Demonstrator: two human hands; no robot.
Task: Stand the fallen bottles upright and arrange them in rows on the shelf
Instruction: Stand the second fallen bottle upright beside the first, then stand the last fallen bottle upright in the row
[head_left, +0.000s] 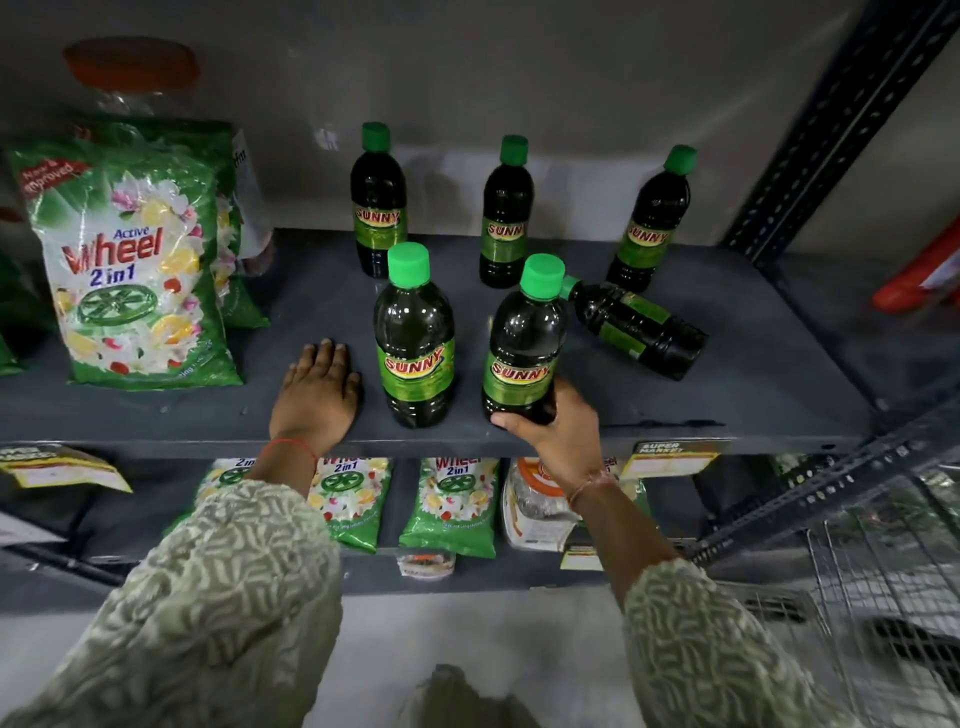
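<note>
On grey shelf (727, 364): five dark bottles upright, one fallen bottle (639, 327) far right. Right hand (561, 431) clamped around near-right bottle (522, 343) base; left hand (317, 392) flat, empty. Probably rigid, liquid-heavy, smooth; best gripped mid-body.

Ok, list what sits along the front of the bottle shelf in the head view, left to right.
Detergent bag → left hand flat on the shelf → free-standing front bottle → bottle held by the right hand → fallen bottle.
</note>
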